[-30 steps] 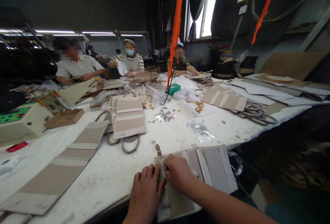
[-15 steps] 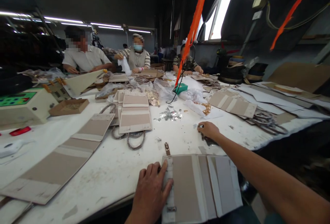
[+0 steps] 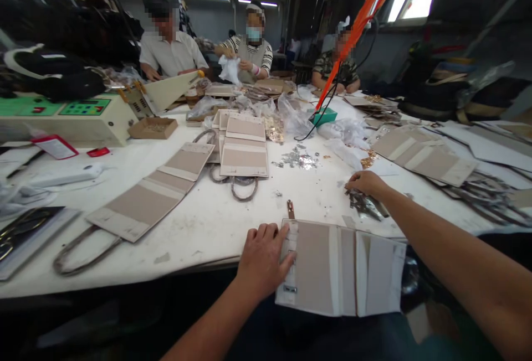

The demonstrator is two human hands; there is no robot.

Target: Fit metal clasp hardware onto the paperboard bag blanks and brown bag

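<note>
My left hand presses on the left edge of a beige folded bag panel, thumb and forefinger on its pale border. The panel lies partly over the table's front edge, toward my lap. A small metal fitting sits on its lower left border, and a brown tab with a metal clasp sticks out at its top left corner. Farther right, my right hand is closed, fingertips together beside a heap of small silvery metal pieces. What lies between those fingertips is too small to make out.
Beige bag panels with handles lie at the left, the middle and the right. Silvery bits are scattered centrally. A cream machine and cardboard tray stand left. An orange strip hangs down. Several people sit opposite.
The view has swung left and down, so the scene sits farther right. My left hand stays on the panel, and my right hand stays by the metal pieces with its fingertips together.
</note>
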